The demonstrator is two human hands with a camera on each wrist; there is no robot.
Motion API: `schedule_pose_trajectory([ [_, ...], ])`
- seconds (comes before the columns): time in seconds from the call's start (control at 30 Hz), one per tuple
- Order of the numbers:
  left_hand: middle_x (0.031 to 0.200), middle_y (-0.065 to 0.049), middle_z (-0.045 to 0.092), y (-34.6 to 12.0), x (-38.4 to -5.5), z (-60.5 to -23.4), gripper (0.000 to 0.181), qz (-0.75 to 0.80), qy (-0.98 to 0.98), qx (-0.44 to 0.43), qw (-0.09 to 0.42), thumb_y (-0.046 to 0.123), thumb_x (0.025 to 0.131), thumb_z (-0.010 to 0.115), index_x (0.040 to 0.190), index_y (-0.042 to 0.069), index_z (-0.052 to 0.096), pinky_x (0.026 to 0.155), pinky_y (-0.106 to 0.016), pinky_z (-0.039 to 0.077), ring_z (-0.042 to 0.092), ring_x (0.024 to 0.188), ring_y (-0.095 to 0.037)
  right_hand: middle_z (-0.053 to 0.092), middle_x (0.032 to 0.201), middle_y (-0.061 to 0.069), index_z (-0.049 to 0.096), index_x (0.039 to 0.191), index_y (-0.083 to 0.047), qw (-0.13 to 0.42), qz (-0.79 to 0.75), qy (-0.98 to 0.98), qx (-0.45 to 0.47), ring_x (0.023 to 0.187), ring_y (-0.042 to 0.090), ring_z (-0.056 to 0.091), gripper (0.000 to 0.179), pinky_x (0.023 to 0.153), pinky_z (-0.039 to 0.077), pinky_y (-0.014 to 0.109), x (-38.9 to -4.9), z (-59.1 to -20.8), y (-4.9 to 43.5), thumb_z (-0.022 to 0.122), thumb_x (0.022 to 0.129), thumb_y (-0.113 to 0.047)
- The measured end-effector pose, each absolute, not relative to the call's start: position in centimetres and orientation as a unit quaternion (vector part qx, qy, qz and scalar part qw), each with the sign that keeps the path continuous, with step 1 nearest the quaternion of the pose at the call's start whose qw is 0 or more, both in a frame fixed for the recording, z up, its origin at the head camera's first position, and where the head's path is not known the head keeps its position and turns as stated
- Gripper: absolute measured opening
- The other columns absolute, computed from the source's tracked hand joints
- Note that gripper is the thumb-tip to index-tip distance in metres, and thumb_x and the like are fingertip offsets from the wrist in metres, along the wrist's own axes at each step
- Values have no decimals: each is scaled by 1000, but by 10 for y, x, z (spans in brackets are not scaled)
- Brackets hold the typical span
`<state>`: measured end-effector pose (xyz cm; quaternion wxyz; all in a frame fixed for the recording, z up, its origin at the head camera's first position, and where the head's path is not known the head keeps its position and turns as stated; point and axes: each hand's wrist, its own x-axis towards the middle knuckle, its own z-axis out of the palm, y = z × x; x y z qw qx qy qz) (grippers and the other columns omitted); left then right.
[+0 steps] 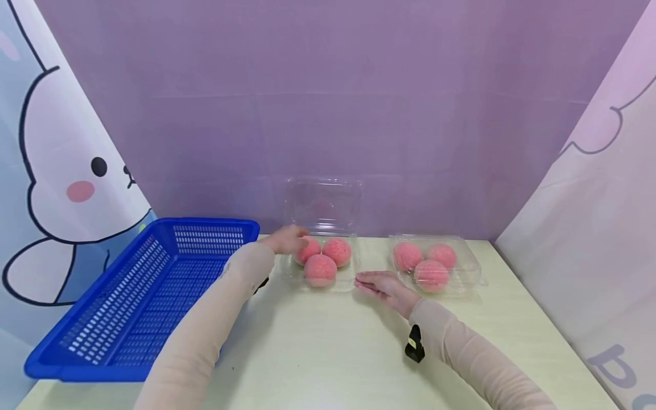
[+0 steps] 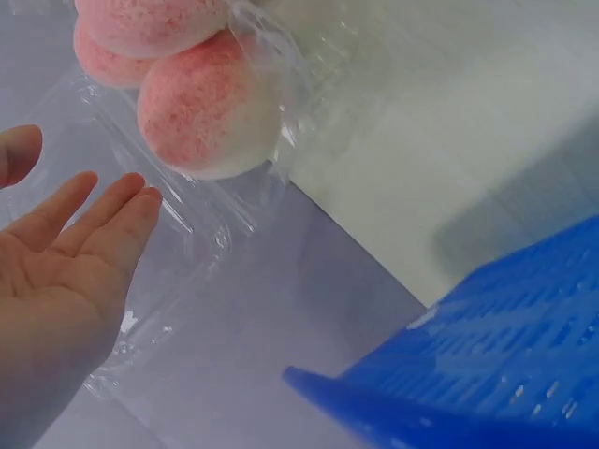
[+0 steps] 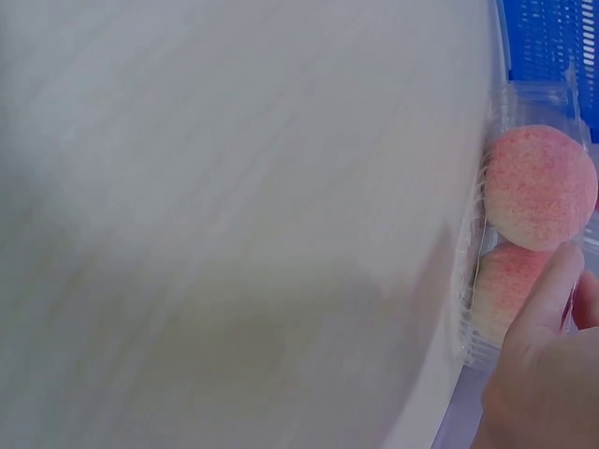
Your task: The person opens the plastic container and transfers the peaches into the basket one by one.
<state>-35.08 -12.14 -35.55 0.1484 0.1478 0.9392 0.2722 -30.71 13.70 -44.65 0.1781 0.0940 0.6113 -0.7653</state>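
Observation:
A clear plastic clamshell box [image 1: 347, 280] stands at the back of the table, its transparent lid [image 1: 324, 205] raised against the backdrop. Inside are three round, peach-like balls [image 1: 320, 270], speckled pink fading to cream. My left hand [image 1: 284, 240] reaches to the box's left side, fingers extended and overlapping the back-left ball in the head view; the left wrist view shows its palm [image 2: 70, 281] and spread fingers with nothing in them. My right hand [image 1: 385, 288] has its fingers held straight and together, fingertips right at the box's right edge.
A second clamshell box [image 1: 468, 267], lid down, sits at the right with three similar balls [image 1: 431, 275]. On the left a large blue plastic basket [image 1: 92, 373] stands beside my left forearm. A purple cloth backdrop [image 1: 328, 114] rises behind the table [image 1: 318, 353].

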Motion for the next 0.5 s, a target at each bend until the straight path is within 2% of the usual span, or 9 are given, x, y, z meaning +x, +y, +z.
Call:
schedule_pose_trajectory([
  [0.2,135,-21,45,-129,-355,-348,46,240,952,137,128,18,94,42,134,-5,40,104,-46,35,41,126,-35,70,85,11,45,124,16,181,-768,606,99,74,12,67,40,76,54,22,-307,-446,138,55,87,4],
  [0.33,136,-18,46,-132,-359,-351,44,226,958,134,113,15,93,44,134,-1,43,104,-46,35,40,127,-34,70,82,10,48,120,16,172,-765,614,89,73,12,67,36,74,54,21,-307,-447,137,55,87,5],
  [0.5,134,-14,49,-127,-368,-355,43,196,967,138,85,11,90,53,132,4,47,104,-46,35,41,126,-32,69,77,8,53,110,15,146,-759,631,72,69,10,66,27,69,54,19,-305,-450,134,57,85,4],
])
